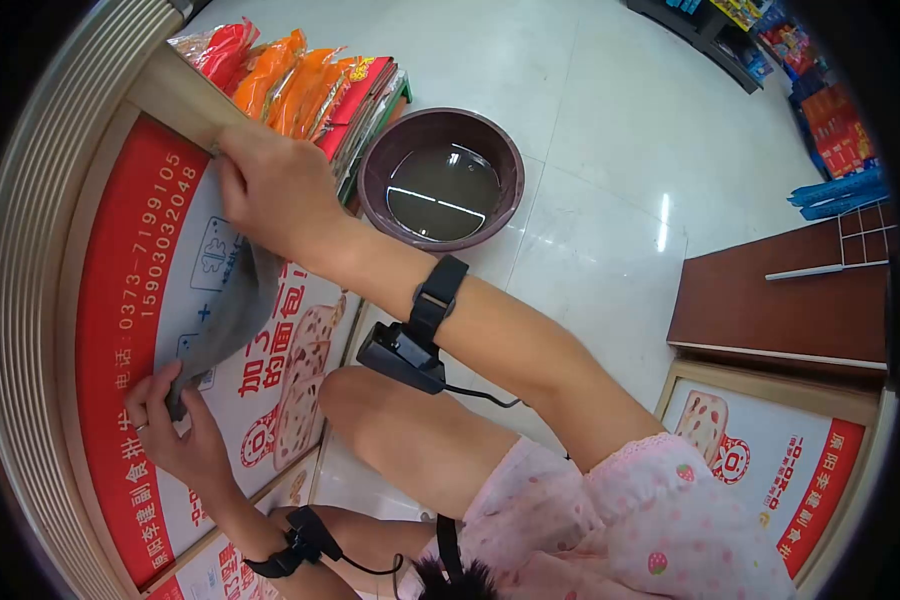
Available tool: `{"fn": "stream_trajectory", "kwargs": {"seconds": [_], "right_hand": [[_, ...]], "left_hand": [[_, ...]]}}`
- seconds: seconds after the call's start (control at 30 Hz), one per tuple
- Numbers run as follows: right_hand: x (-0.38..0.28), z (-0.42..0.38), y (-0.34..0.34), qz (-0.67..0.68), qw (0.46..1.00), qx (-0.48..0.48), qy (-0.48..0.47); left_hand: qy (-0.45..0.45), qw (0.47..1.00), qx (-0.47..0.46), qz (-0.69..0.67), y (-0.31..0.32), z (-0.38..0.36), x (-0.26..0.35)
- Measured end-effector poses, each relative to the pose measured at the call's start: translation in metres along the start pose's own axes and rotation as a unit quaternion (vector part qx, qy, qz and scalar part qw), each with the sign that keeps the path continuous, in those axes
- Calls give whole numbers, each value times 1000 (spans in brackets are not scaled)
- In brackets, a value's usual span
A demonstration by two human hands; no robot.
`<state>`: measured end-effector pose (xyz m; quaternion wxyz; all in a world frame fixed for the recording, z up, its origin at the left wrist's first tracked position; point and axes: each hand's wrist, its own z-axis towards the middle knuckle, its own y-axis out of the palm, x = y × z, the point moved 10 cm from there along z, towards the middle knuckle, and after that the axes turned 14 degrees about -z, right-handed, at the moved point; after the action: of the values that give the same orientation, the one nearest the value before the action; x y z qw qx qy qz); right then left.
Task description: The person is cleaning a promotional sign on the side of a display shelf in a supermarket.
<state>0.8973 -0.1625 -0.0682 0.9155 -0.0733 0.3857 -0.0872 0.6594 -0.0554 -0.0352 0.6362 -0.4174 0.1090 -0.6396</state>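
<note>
Broadly, pale glossy floor (600,150) fills the upper middle of the frame, its widest stretch of room running from the brown basin (511,175) across to the dark cabinet (770,310) at the right. Down the left side stands the printed panel (100,330), red and white, bounded by a wood-toned frame (175,95) at the upper left and by ridged trim (30,200) along the far left, so the sideways room for the hands ends at those borders. On the opposite side, a bent knee (375,415) comes up near the panel's other edge, around the middle of the frame. The basin, with murky liquid (440,195) inside, sits at upper centre, just beside a row of orange and red packets (285,85). From the lower right, an arm with a black strap (437,300) reaches across to the right hand (280,190), whose fingertips are at the inner border of the wood-toned edging. Lower, at the left, the left hand (180,430) is over the red strip, thumb and fingers pinched together. Between the two, the grey cloth (235,325) bows across the white part of the print: its lower tip is caught in the left pinch, while its upper end runs under the right hand, where the grip is hidden and I cannot tell whether it is closed on the fabric.
</note>
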Motion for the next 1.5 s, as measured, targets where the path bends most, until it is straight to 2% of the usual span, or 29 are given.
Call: {"fn": "stream_trajectory", "kwargs": {"seconds": [0.03,0.07,0.13,0.27,0.33,0.4,0.47,0.57,0.67,0.9,0.97,1.07,1.13,1.2,1.23,1.33,1.37,1.43,1.5], "right_hand": [[18,-5,9,-6,998,-45,33],[17,0,2,-7,999,-44,28],[27,2,7,34,989,-126,65],[9,31,8,43,993,-96,45],[20,20,5,27,998,-60,13],[32,11,9,-6,986,-161,30],[30,14,18,5,988,-153,20],[9,22,6,55,996,-67,-7],[24,23,11,-1,993,-120,23],[2,35,7,18,996,-80,-41],[20,32,11,-11,991,-131,-15],[27,24,12,11,988,-156,16],[29,18,9,41,990,-129,28],[65,7,11,140,969,-92,182],[74,3,13,156,963,-98,197],[67,3,8,229,951,-77,193],[66,4,8,230,951,-76,193],[51,13,0,182,974,-60,120],[41,18,2,195,972,-59,121]], "left_hand": [[2,1000,7,-1,-1,2,0],[11,1000,4,0,0,2,2],[21,1000,-5,-2,1,1,2],[0,1000,6,9,1,-1,-2],[-6,1000,17,8,-1,1,-1],[5,1000,14,18,-1,1,0],[22,999,18,19,-1,2,1],[15,1000,10,25,0,-2,-1],[6,1000,24,19,0,1,-1],[-1,1000,23,3,-1,0,-2],[4,999,29,14,-2,1,-1],[19,999,30,13,0,1,-1],[22,999,27,12,-3,-1,-1],[8,1000,0,14,1,-1,-2],[10,1000,2,16,0,0,-3],[18,1000,-5,22,2,-2,-3],[17,999,5,27,2,-1,-2],[18,999,16,31,1,0,0],[16,1000,13,7,1,0,-1]]}}
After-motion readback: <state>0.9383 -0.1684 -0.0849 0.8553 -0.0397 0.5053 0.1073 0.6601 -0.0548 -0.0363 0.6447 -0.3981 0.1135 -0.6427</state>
